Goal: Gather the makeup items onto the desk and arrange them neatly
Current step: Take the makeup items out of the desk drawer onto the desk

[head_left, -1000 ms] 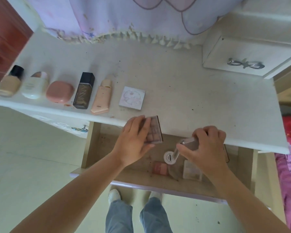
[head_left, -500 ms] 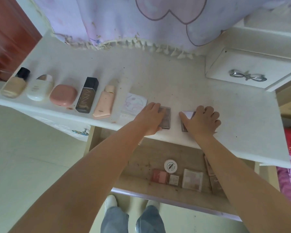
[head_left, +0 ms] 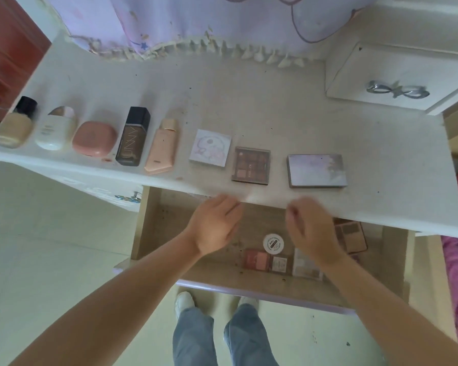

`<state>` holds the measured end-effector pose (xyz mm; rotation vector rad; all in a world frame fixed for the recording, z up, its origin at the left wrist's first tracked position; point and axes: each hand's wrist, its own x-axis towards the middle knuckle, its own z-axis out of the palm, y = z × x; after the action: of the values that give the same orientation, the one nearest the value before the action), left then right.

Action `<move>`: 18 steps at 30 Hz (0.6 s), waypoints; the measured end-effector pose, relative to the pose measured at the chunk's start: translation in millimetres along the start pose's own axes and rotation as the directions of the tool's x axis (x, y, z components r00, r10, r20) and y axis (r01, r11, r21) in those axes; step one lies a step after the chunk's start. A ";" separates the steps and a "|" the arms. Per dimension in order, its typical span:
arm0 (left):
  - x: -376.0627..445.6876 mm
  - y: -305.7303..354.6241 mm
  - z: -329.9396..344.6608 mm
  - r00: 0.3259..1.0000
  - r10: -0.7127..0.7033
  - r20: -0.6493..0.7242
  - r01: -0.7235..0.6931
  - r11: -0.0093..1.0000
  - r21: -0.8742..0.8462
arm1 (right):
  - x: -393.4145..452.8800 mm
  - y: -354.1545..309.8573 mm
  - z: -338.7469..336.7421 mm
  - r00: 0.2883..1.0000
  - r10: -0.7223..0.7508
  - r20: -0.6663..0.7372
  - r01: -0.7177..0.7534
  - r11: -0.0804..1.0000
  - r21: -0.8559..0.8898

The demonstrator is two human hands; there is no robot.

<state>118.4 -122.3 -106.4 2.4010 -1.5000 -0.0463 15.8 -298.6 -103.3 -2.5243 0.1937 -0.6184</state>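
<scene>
Along the front edge of the desk [head_left: 249,101] my makeup lies in one row running left to right. From the left: a beige foundation bottle [head_left: 14,124] lying with its black cap pointing away from me, a white bottle [head_left: 55,128] the same way, a pink compact [head_left: 94,138] with its long side across the desk, a dark foundation bottle [head_left: 132,137] lengthwise front to back with its black cap at the far end, a peach tube [head_left: 161,146] with its cap also away from me and its flat end at the desk's edge, a white square compact [head_left: 210,147], a brown eyeshadow palette [head_left: 251,165] lying flat and nearly square, and just apart from it a lilac palette [head_left: 317,170] whose long side runs left to right. Below the edge, my left hand [head_left: 213,225] hangs over the open drawer [head_left: 148,223], fingers loose and spread, holding nothing. My right hand [head_left: 311,228] is beside it, also over the drawer; its fingers are blurred but look relaxed and empty. In the drawer lie a round white jar [head_left: 273,243], a pink blush [head_left: 257,260], a small square compact [head_left: 279,264], a pale palette [head_left: 303,268] partly under my right wrist, and a brown palette [head_left: 351,235] at the right, its long side running front to back.
</scene>
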 end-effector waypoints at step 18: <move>-8.3 -49.9 94.4 0.833 -0.400 0.382 0.250 0.889 0.385 | -65.4 20.3 96.3 0.599 0.685 0.415 -0.529 0.727 -0.437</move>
<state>140.3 -117.6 -211.1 3.0589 -1.3168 -0.5140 2.4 -254.7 -212.2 -2.5146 0.9445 0.4650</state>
